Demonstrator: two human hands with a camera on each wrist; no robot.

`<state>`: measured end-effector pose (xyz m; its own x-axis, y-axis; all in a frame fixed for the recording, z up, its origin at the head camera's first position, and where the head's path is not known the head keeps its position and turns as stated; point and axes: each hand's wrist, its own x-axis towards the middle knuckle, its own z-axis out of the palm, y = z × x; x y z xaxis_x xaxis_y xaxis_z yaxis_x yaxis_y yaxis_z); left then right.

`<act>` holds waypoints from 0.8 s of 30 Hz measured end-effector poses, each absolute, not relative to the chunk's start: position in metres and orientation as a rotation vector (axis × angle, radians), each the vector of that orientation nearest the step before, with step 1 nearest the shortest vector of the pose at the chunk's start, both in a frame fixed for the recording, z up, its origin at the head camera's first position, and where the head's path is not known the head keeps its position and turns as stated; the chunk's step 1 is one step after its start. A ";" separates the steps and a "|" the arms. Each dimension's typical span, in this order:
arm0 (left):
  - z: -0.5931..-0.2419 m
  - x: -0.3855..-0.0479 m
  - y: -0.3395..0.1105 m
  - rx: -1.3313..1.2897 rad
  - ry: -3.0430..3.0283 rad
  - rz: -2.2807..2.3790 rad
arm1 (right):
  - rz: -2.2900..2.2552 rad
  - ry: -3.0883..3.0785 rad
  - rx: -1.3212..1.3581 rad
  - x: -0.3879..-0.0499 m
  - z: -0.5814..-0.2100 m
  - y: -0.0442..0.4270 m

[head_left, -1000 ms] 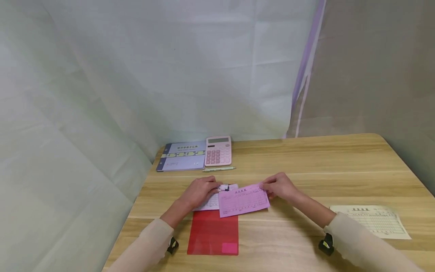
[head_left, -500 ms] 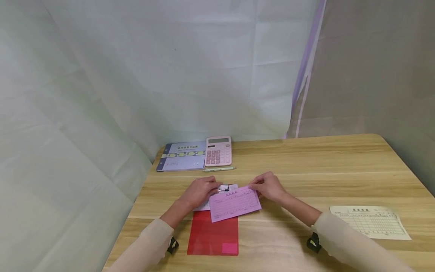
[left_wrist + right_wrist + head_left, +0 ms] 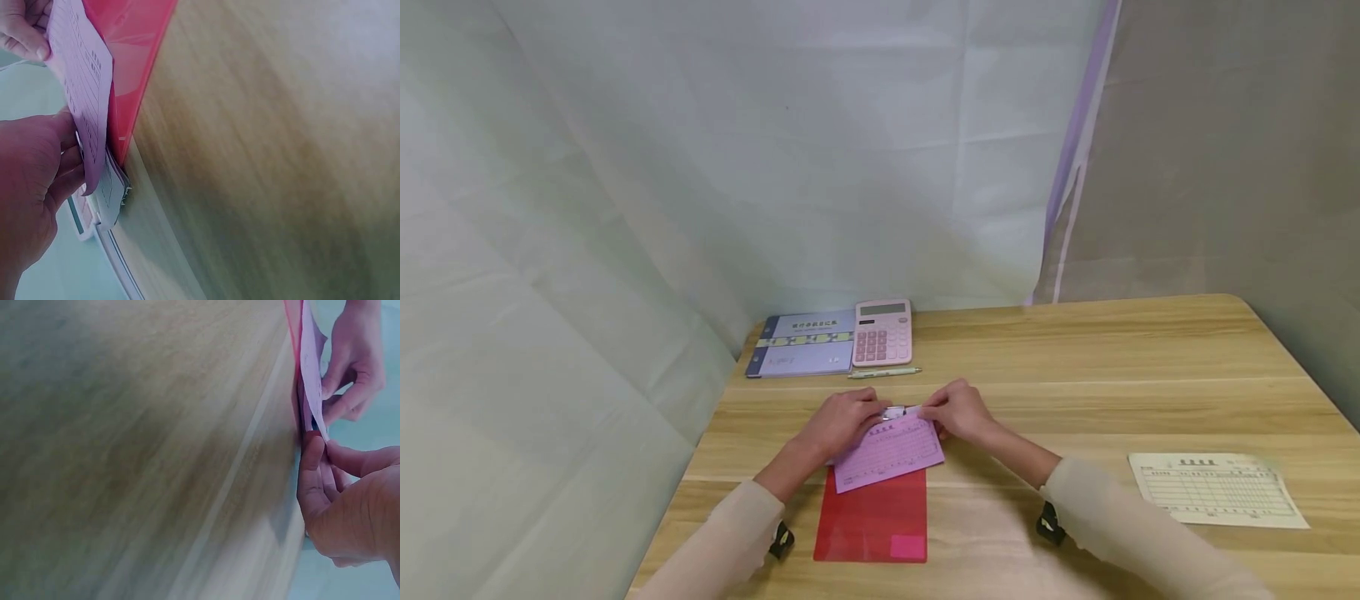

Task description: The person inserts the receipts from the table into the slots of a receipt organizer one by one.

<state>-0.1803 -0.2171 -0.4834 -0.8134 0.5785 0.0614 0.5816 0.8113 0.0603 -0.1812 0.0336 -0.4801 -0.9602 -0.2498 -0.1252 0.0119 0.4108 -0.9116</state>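
A pink printed slip [image 3: 891, 457] lies tilted across the top of a red clipboard [image 3: 865, 521]. My right hand [image 3: 958, 411] pinches the slip's upper right corner between thumb and fingers. At the clipboard's top, my left hand [image 3: 844, 421] grips by the metal clip [image 3: 892, 412], its fingers partly hidden behind the slip. In the left wrist view, white papers [image 3: 111, 199] show under the slip, against the red board. The right wrist view shows the slip edge-on, held at my right fingertips.
A pale yellow printed slip [image 3: 1219, 490] lies on the wooden table [image 3: 1075, 350] at the right. Farther back are a pink calculator [image 3: 882, 333], a blue-grey ledger [image 3: 805, 346] and a pen [image 3: 883, 372]. A small pink label [image 3: 907, 547] sits on the clipboard's lower right corner.
My right hand has moved left with the pink slip, which now covers most of the white papers below the clip. My left hand has stayed at the clip.
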 end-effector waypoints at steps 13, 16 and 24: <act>-0.483 -0.180 -0.215 -1.011 -2.898 0.041 | -1.396 2.580 -0.321 -0.185 -0.487 0.025; -0.482 -0.180 -0.215 -1.027 -2.889 0.040 | -1.381 2.600 -0.311 -0.186 -0.486 0.023; -0.481 -0.180 -0.216 -1.011 -2.887 0.018 | -1.359 2.651 -0.309 -0.185 -0.485 0.019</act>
